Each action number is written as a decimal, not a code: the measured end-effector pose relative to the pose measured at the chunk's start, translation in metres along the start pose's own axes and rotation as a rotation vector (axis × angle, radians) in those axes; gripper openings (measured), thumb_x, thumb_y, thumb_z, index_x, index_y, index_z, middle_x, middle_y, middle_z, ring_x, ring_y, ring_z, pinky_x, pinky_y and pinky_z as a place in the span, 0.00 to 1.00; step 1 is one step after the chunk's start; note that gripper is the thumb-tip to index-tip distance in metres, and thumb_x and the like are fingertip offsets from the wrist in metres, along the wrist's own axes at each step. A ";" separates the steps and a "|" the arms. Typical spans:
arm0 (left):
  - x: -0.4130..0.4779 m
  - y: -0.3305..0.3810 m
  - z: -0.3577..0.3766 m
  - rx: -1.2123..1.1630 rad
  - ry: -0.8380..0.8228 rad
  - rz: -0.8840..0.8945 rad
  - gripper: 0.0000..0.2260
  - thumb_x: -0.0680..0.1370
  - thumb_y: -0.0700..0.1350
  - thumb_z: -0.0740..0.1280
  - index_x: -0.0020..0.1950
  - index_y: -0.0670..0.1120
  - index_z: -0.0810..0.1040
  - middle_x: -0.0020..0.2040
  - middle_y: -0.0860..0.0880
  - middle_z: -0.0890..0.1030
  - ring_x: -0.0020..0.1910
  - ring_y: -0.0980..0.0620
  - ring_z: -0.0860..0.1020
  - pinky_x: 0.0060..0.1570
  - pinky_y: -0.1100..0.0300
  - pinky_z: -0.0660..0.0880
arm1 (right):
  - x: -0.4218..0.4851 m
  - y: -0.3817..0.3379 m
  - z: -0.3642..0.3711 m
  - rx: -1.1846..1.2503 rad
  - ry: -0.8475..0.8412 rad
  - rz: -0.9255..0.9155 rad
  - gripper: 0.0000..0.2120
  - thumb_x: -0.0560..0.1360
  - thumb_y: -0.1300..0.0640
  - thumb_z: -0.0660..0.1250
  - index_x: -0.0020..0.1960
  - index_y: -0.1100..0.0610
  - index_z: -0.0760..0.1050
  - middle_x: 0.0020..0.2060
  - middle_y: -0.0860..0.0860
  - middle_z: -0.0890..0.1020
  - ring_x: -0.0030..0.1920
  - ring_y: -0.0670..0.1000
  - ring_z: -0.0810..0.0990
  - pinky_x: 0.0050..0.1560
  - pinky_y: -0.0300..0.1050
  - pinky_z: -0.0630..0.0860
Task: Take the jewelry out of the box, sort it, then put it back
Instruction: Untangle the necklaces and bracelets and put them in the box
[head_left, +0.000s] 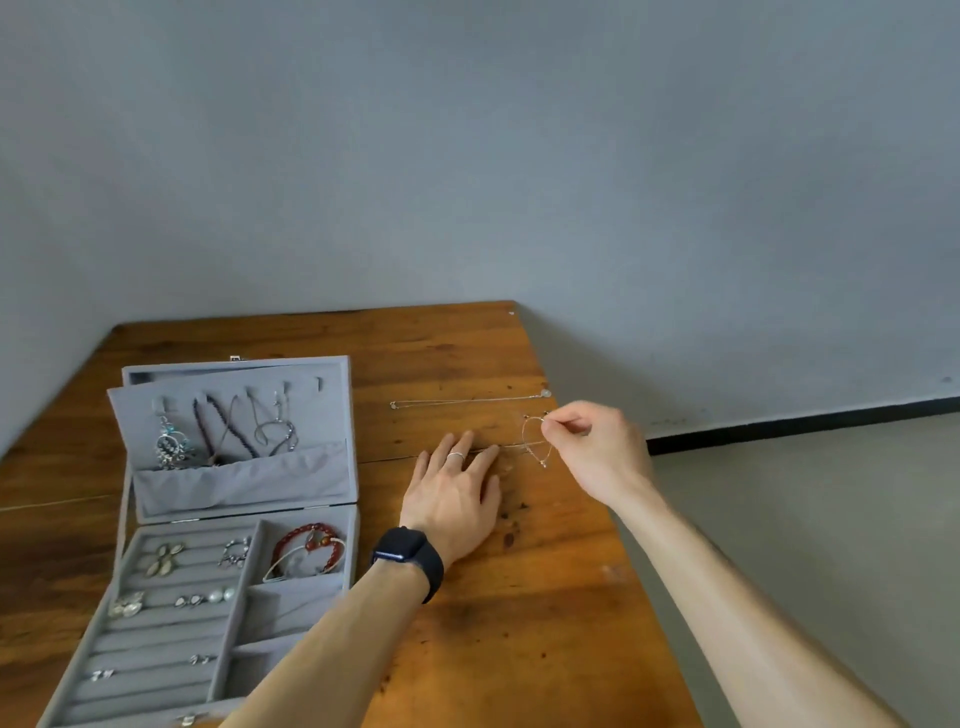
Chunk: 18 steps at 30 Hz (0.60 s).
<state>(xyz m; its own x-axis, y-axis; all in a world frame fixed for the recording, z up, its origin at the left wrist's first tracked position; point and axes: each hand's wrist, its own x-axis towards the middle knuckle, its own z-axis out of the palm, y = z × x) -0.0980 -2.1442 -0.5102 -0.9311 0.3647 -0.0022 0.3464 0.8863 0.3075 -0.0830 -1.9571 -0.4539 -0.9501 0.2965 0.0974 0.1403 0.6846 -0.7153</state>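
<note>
An open grey jewelry box (244, 509) stands at the table's left. Its raised lid holds several hanging necklaces and an earring (174, 441). The tray holds rings, earrings and a red bead bracelet (306, 540). A thin chain necklace (467, 400) lies stretched out on the wood to the right of the box. Just below it, my right hand (597, 447) pinches a second fine chain (535, 441), which loops down to the table. My left hand (457, 493), wearing a ring and a black watch, lies flat with straight fingers on the wood, its fingertips on that chain's other end.
The wooden table (519, 597) ends at its right edge close beside my right arm, with grey floor beyond. A grey wall stands behind the table's far edge.
</note>
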 end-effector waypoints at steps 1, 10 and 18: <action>-0.002 -0.001 0.006 -0.003 0.022 0.000 0.23 0.84 0.58 0.48 0.80 0.59 0.58 0.82 0.51 0.55 0.81 0.49 0.48 0.79 0.47 0.46 | 0.005 0.004 0.007 0.038 -0.003 0.025 0.05 0.76 0.47 0.69 0.42 0.41 0.81 0.39 0.33 0.82 0.42 0.37 0.79 0.40 0.30 0.71; -0.003 -0.005 0.014 -0.016 0.048 -0.002 0.24 0.84 0.59 0.46 0.80 0.59 0.56 0.82 0.53 0.53 0.81 0.51 0.46 0.79 0.48 0.44 | 0.006 0.053 0.038 -0.146 0.155 0.190 0.05 0.78 0.51 0.68 0.48 0.48 0.83 0.46 0.46 0.86 0.51 0.52 0.82 0.45 0.39 0.71; -0.003 -0.006 0.015 -0.022 0.060 -0.010 0.24 0.84 0.60 0.47 0.80 0.59 0.58 0.82 0.53 0.55 0.81 0.51 0.48 0.79 0.49 0.44 | -0.001 0.059 0.045 -0.180 0.229 0.150 0.07 0.79 0.50 0.67 0.53 0.50 0.82 0.49 0.51 0.83 0.54 0.54 0.79 0.48 0.42 0.70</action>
<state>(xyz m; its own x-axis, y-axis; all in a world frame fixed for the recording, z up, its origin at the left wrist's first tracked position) -0.0960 -2.1463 -0.5264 -0.9399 0.3377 0.0513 0.3352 0.8829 0.3288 -0.0861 -1.9468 -0.5271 -0.8306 0.5310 0.1680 0.3403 0.7227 -0.6016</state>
